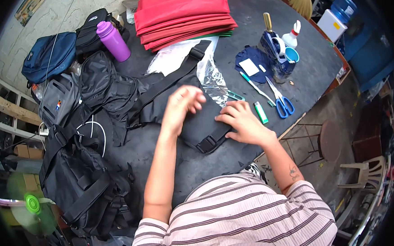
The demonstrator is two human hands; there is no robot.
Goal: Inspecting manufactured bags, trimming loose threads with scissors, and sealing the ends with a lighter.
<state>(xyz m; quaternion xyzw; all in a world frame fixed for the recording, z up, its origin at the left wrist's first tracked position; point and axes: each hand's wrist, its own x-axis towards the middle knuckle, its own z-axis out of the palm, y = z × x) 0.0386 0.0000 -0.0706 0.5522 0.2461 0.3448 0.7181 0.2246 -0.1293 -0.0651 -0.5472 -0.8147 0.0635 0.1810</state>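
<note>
A black bag (202, 127) with a strap and a buckle (206, 144) lies on the dark table in front of me. My left hand (182, 106) hovers over its left part, fingers loosely curled with gaps between them and no held thing visible. My right hand (242, 122) rests on the bag's right edge, fingers spread and pointing left. The bag's wide strap (168, 91) runs up to another buckle (197, 52) at the far side. Beyond my right fingers is a small teal-handled tool (235, 95), beside crinkled clear plastic (212, 79).
Blue-handled scissors (284, 107), a green lighter (261, 112) and a toothbrush (255, 87) lie to the right. Behind them stand a dark blue holder (271, 48) and a spray bottle (290, 38). Folded red bags (181, 15), a purple bottle (113, 41) and black bags (83, 175) surround the work area.
</note>
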